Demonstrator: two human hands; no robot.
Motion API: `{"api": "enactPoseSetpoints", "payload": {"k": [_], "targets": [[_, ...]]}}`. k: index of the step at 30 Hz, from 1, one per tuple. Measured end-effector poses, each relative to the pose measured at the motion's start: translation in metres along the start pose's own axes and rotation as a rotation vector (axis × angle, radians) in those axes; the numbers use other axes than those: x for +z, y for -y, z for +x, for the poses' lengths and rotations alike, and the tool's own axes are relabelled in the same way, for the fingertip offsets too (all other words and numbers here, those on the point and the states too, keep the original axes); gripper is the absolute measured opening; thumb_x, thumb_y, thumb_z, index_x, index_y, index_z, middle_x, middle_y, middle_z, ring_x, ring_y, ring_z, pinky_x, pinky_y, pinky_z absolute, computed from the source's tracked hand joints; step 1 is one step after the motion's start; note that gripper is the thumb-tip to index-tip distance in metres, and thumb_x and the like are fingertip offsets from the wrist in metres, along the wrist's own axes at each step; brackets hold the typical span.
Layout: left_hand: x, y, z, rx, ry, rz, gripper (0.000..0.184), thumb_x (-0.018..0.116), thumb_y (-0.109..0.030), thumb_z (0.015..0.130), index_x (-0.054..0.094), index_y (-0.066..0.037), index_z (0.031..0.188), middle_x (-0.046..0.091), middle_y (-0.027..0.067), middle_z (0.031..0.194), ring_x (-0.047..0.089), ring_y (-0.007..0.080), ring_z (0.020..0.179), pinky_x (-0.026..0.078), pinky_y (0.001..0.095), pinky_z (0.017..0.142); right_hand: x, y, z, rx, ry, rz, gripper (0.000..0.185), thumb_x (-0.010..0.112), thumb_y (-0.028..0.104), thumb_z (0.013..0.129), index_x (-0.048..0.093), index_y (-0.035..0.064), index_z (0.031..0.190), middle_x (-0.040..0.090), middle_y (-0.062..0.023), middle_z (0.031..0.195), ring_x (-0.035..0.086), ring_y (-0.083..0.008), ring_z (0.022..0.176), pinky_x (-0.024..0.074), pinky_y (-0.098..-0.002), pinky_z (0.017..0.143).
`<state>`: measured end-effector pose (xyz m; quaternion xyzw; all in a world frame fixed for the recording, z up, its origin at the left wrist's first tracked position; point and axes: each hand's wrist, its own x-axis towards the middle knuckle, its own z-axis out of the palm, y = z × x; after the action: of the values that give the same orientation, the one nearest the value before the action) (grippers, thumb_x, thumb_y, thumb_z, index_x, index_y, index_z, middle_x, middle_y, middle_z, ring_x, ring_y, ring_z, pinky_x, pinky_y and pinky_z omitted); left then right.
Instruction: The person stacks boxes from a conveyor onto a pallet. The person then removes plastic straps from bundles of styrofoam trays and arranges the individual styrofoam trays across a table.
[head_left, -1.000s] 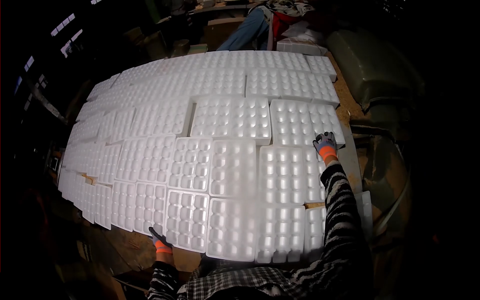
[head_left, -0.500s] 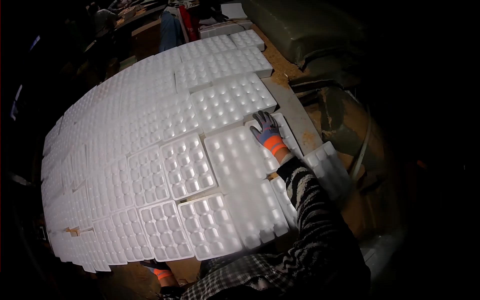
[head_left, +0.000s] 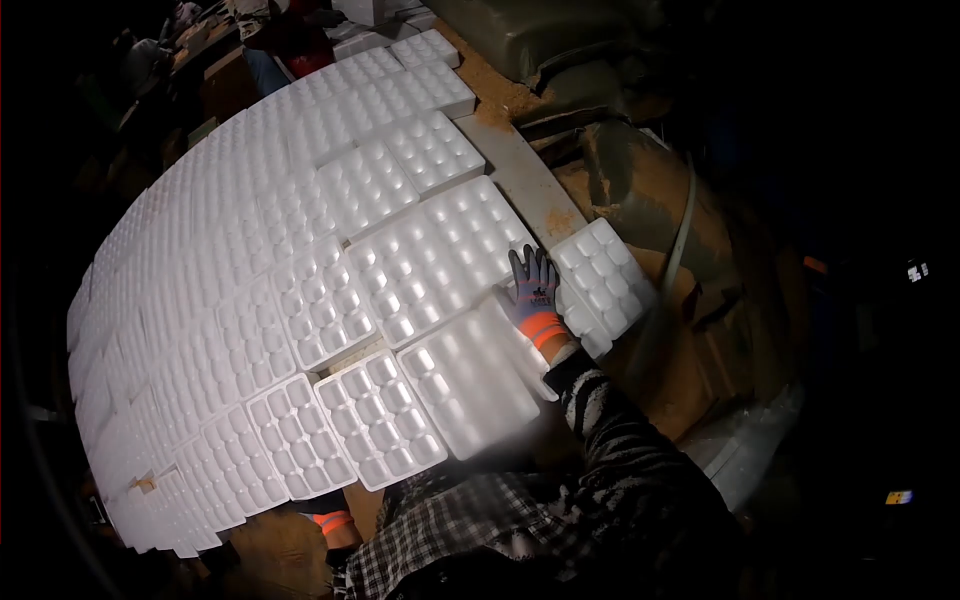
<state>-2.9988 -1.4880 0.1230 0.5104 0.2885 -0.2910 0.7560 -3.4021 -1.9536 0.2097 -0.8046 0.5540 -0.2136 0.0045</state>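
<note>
White foam trays with rows of square hollows (head_left: 290,430) lie side by side over the table. My right hand (head_left: 533,285), in a grey glove with an orange cuff, rests at the right edge of a tray block (head_left: 440,250), its fingers spread. To its right is a separate white tray (head_left: 603,270). Below it, a front tray (head_left: 470,375) looks smooth and washed out by glare. My left hand (head_left: 328,519) is at the front edge under the trays; its fingers are mostly hidden.
A bare grey strip of tabletop (head_left: 530,185) with brown crumbs runs along the right side. Dark green covered bulk (head_left: 520,40) stands at the top right, brown sacking (head_left: 640,180) below it. Part of a person in blue trousers (head_left: 264,72) shows at the far end.
The view has turned and shifted, so the trays sit further left. My right hand has come nearer along the trays' right side. Some right-hand tray blocks have shifted against their neighbours.
</note>
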Motion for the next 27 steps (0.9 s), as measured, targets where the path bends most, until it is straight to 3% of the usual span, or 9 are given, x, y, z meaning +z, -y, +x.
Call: {"api": "enactPoseSetpoints", "payload": {"k": [4, 5, 6, 9, 13, 17, 18, 22, 27], "targets": [[-0.025, 0.022, -0.032, -0.125, -0.026, -0.128, 0.107, 0.054, -0.080, 0.076, 0.011, -0.024, 0.156, 0.025, 0.0082, 0.155, 0.036, 0.0370, 0.136, 0.028, 0.0644, 0.110, -0.064, -0.013, -0.042, 0.069, 0.118, -0.128, 0.081, 0.057, 0.058, 0.085, 0.035, 0.0154, 0.151, 0.031, -0.0185, 0.156, 0.023, -0.0410, 0.144, 0.0140, -0.0548, 0.117], [-0.016, 0.037, -0.048, -0.136, -0.088, -0.132, 0.130, 0.059, -0.091, 0.058, 0.002, -0.028, 0.156, 0.018, 0.0087, 0.156, 0.036, 0.0407, 0.133, 0.028, 0.0704, 0.105, -0.067, -0.020, -0.059, 0.087, 0.140, -0.170, 0.082, 0.057, 0.058, 0.085, 0.036, 0.0153, 0.151, 0.031, -0.0184, 0.156, 0.024, -0.0411, 0.144, 0.0139, -0.0553, 0.117], [-0.004, 0.052, -0.066, -0.165, -0.111, -0.089, 0.128, 0.055, -0.092, 0.060, 0.000, -0.028, 0.156, 0.021, 0.0112, 0.155, 0.035, 0.0410, 0.135, 0.032, 0.0705, 0.104, -0.065, -0.026, -0.073, 0.100, 0.157, -0.213, 0.083, 0.057, 0.059, 0.084, 0.036, 0.0153, 0.151, 0.030, -0.0183, 0.156, 0.024, -0.0412, 0.143, 0.0139, -0.0557, 0.117], [0.010, 0.074, -0.077, -0.266, 0.281, -0.168, 0.116, 0.049, -0.092, 0.067, 0.013, -0.027, 0.156, 0.027, 0.0135, 0.155, 0.033, 0.0400, 0.138, 0.036, 0.0656, 0.106, -0.047, -0.031, -0.094, 0.133, 0.244, -0.223, 0.080, 0.055, 0.057, 0.088, 0.035, 0.0117, 0.151, 0.030, -0.0199, 0.156, 0.024, -0.0426, 0.144, 0.0145, -0.0560, 0.117], [0.070, 0.069, -0.108, -0.197, 0.263, -0.235, 0.099, 0.041, -0.089, 0.075, 0.032, -0.027, 0.152, 0.034, 0.0121, 0.153, 0.040, 0.0385, 0.134, 0.040, 0.0577, 0.105, -0.039, -0.006, -0.095, 0.064, 0.112, -0.149, 0.077, 0.056, 0.049, 0.092, 0.031, 0.0095, 0.153, 0.025, -0.0218, 0.158, 0.021, -0.0434, 0.145, 0.0132, -0.0562, 0.119], [0.034, 0.080, -0.081, -0.124, 0.015, -0.208, 0.099, 0.048, -0.084, 0.077, 0.028, -0.023, 0.151, 0.033, 0.0114, 0.151, 0.042, 0.0392, 0.127, 0.045, 0.0537, 0.086, -0.063, 0.069, -0.107, -0.376, 0.290, 0.052, 0.076, 0.060, 0.046, 0.088, 0.036, 0.0090, 0.150, 0.026, -0.0217, 0.157, 0.021, -0.0431, 0.145, 0.0128, -0.0553, 0.120], [0.024, 0.080, -0.075, -0.099, -0.172, -0.247, 0.099, 0.049, -0.084, 0.077, 0.024, -0.023, 0.152, 0.033, 0.0109, 0.151, 0.042, 0.0381, 0.128, 0.044, 0.0531, 0.088, -0.061, 0.086, -0.116, -0.502, 0.366, 0.091, 0.076, 0.060, 0.046, 0.088, 0.037, 0.0089, 0.150, 0.027, -0.0218, 0.157, 0.021, -0.0431, 0.145, 0.0133, -0.0551, 0.120], [-0.037, 0.055, -0.071, 0.088, -0.055, -0.425, 0.108, 0.047, -0.083, 0.080, 0.001, -0.026, 0.159, 0.011, 0.0074, 0.165, 0.020, 0.0383, 0.148, 0.030, 0.0533, 0.110, -0.032, 0.113, -0.122, -0.615, 0.420, 0.073, 0.075, 0.062, 0.043, 0.087, 0.038, 0.0074, 0.149, 0.029, -0.0220, 0.156, 0.021, -0.0435, 0.145, 0.0139, -0.0545, 0.120], [-0.132, 0.015, -0.046, 0.263, -0.222, -0.545, 0.102, 0.046, -0.079, 0.084, 0.002, -0.024, 0.159, 0.005, 0.0101, 0.166, 0.015, 0.0356, 0.150, 0.022, 0.0484, 0.116, -0.031, 0.149, -0.113, -0.766, 0.302, 0.057, 0.078, 0.065, 0.040, 0.086, 0.036, 0.0058, 0.149, 0.025, -0.0214, 0.158, 0.018, -0.0434, 0.147, 0.0127, -0.0549, 0.120]]}}
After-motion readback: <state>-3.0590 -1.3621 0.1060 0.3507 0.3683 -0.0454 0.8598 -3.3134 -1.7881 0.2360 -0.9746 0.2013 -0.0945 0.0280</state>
